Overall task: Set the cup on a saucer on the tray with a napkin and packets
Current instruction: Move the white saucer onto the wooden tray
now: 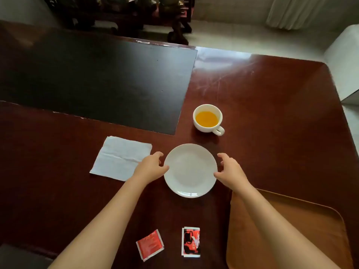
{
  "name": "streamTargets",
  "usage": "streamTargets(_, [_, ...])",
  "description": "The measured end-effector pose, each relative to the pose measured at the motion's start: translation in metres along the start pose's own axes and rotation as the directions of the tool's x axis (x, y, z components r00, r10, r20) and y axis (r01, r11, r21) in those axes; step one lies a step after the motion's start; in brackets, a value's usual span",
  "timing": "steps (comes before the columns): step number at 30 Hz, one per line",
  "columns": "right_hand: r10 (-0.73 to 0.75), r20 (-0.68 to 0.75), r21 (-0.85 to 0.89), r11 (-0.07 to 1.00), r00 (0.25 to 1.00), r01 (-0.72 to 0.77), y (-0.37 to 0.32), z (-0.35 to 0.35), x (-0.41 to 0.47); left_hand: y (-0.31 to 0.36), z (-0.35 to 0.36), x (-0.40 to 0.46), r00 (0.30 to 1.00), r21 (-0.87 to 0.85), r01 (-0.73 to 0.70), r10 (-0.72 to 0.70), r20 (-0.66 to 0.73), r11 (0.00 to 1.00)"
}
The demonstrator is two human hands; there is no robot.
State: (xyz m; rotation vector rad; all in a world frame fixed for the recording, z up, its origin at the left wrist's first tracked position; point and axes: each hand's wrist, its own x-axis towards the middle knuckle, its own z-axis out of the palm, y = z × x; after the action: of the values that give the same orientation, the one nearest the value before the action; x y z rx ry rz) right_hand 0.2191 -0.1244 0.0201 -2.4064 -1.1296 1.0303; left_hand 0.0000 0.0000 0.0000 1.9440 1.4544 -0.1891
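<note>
A white saucer [190,170] lies flat on the dark wooden table. My left hand [150,167] touches its left rim with the thumb, fingers curved and apart. My right hand [230,170] curves at its right rim, thumb at the edge. Neither hand has lifted it. A white cup [208,119] of orange liquid stands beyond the saucer, handle pointing toward me and right. A white napkin [121,157] lies to the left. Two red packets [150,244] [191,242] lie near the front edge. The brown tray [310,226] sits at the front right, under my right forearm.
A large black mat [93,82] covers the table's far left. The table's right edge and rounded corner run along a pale floor. A dark chair stands beyond the far edge.
</note>
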Motion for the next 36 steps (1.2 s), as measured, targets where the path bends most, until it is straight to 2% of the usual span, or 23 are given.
streamTargets(4, [0.070,0.027,0.035,0.997,0.997,-0.070,0.003,0.008,0.009,0.001,0.005,0.005,0.999,-0.155,0.018,-0.024,-0.032,0.988])
streamTargets(7, [0.071,0.005,0.074,0.995,0.997,-0.071,0.006,0.016,0.010,0.003,0.010,0.006,0.999,-0.304,0.043,-0.043,0.007,0.952])
streamTargets(14, [0.098,-0.021,0.340,0.937,0.995,-0.085,0.012,0.029,0.004,0.002,0.015,-0.005,0.996,-0.579,0.092,-0.079,0.047,0.810])
streamTargets(18, [0.142,0.019,0.489,0.862,0.990,-0.133,0.021,0.023,-0.006,0.004,0.012,-0.016,0.996,-0.649,0.085,-0.044,0.079,0.756])
streamTargets(23, [0.107,0.049,0.642,0.758,0.993,-0.113,0.038,-0.001,-0.037,0.019,0.015,-0.039,0.996,-0.730,0.047,0.026,0.089,0.682])
streamTargets(30, [0.074,-0.049,0.705,0.709,0.996,-0.018,0.091,-0.037,-0.092,0.063,0.050,-0.080,0.999,-0.783,-0.004,0.040,0.027,0.622])
streamTargets(36, [0.128,-0.089,0.743,0.669,0.988,-0.019,0.153,-0.051,-0.122,0.109,0.095,-0.107,0.995,-0.731,-0.038,0.090,0.032,0.681])
